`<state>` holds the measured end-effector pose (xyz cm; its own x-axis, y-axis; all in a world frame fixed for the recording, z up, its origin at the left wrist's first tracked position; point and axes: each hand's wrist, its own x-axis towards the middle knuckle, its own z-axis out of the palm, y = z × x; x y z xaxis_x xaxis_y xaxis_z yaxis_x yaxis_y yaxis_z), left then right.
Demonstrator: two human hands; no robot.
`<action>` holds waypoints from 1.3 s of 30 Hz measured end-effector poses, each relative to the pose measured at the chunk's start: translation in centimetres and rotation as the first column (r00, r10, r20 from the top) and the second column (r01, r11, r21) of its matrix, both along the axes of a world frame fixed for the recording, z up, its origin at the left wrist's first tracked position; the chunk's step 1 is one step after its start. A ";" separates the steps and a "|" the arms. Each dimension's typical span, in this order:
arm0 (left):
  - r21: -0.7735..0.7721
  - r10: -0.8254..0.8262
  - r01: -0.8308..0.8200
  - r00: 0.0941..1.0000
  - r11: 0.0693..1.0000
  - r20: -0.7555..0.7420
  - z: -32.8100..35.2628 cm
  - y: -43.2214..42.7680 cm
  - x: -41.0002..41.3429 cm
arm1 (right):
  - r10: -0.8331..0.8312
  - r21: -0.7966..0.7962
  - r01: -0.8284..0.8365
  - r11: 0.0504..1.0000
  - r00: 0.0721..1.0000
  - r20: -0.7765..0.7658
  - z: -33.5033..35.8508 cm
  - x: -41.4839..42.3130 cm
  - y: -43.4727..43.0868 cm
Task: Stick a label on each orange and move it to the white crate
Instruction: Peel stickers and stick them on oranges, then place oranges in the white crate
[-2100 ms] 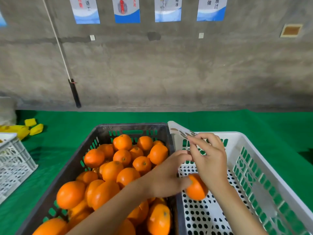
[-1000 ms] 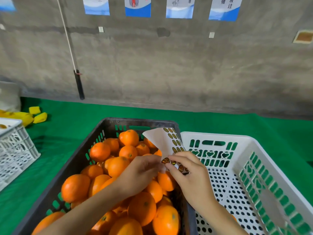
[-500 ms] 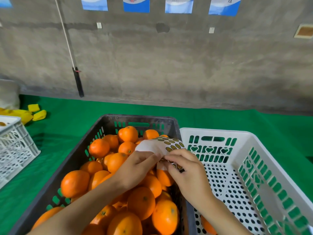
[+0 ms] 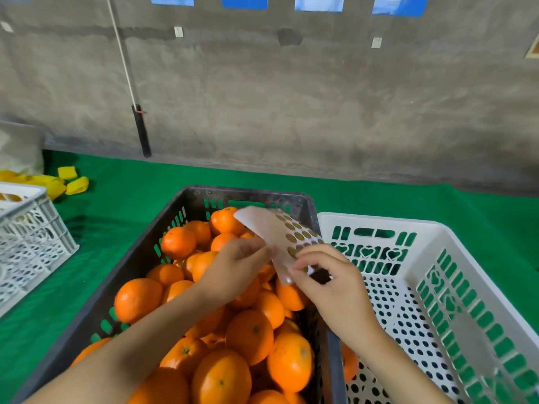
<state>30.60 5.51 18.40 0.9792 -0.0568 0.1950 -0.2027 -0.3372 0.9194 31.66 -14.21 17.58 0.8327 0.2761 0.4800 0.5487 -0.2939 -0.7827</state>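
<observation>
A dark grey crate (image 4: 140, 266) in front of me is heaped with oranges (image 4: 137, 298). To its right stands the white crate (image 4: 437, 275), with one orange (image 4: 349, 363) on its floor, partly hidden behind my right forearm. Above the dark crate's right side I hold a sheet of round gold labels (image 4: 280, 231). My left hand (image 4: 233, 269) pinches the sheet's left edge. My right hand (image 4: 332, 281) pinches at the sheet's lower right corner, thumb and forefinger on a label there.
Green cloth (image 4: 122, 199) covers the table up to a grey concrete wall. Another white crate (image 4: 29, 240) sits at the far left, with yellow pieces (image 4: 67, 182) behind it. A black-handled pole (image 4: 141, 129) leans on the wall.
An orange left my hands and now lies in the white crate. Both hands came up over the dark crate and took the label sheet, which has since flattened and tilted up.
</observation>
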 end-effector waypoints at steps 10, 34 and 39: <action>-0.365 0.477 -0.521 0.853 0.771 -0.210 0.6 1.8 1.7 | -0.058 -0.355 -0.079 0.932 0.932 -0.358 0.8 1.2 -1.6; -0.341 0.437 -0.462 0.886 0.819 -0.154 -0.1 0.9 1.7 | -0.223 -0.587 0.111 0.802 0.967 -0.123 -1.8 1.8 0.2; -0.346 0.441 -0.466 0.884 0.814 -0.151 -0.1 0.8 1.6 | -0.239 -0.562 0.140 0.815 0.965 -0.106 -2.2 2.4 0.4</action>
<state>32.25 6.30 18.27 0.8867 0.4594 0.0520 -0.0493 -0.0178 0.9986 34.02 -13.78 15.36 0.9483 0.2796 0.1504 0.3159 -0.7839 -0.5345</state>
